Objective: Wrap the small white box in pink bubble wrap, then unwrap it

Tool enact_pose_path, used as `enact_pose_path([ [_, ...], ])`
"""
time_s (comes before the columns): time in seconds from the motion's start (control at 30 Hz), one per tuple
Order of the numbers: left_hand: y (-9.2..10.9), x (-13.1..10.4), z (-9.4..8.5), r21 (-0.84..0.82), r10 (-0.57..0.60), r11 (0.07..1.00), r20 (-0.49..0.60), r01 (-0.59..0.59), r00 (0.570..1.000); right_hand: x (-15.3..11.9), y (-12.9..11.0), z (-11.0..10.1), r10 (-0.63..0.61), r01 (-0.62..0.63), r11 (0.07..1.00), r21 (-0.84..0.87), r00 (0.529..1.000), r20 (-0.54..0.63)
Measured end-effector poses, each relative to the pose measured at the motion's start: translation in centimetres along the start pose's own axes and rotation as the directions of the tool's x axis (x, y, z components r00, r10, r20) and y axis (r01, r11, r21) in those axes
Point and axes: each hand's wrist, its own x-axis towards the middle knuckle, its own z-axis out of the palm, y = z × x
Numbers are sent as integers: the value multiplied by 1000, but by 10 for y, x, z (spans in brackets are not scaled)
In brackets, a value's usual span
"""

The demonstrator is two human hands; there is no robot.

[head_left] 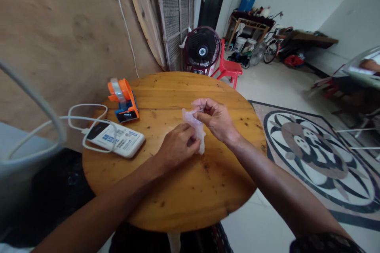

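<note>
A small, crumpled piece of translucent pinkish plastic wrap (199, 128) is held a little above the middle of the round table. My left hand (179, 144) grips its lower left part, with the fingers curled and pressed together. At its upper edge, my right hand (215, 120) pinches it between thumb and fingers, slightly smeared by motion. My fingers cover part of the wrap. I cannot tell whether anything lies inside it.
On the left of the wooden table (166, 201) stand an orange and blue tape dispenser (123, 101) and a white power bank (118, 138) with a white cable (89, 106). Beyond the table are a fan (202, 49) and a red chair (231, 67).
</note>
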Motion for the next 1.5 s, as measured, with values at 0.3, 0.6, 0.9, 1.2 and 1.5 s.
enact_pose_path([
  [0.3,7,-16,9,-35,-144,990,-192,140,971,-29,-6,9,36,-28,996,87,995,-96],
  [0.6,7,-20,20,-268,-345,925,-299,269,890,-55,-6,10,43,-35,990,134,997,-60],
  [0.9,1,-20,19,-208,-208,965,-253,157,945,-80,5,12,69,-59,989,139,995,-72],
  [1.2,-6,-22,8,-324,-193,933,-94,153,977,-87,16,11,38,-30,995,97,996,-82],
  [1.5,-14,-34,-3,-259,22,965,-51,-34,998,-90,21,5,-30,29,999,-31,999,-23],
])
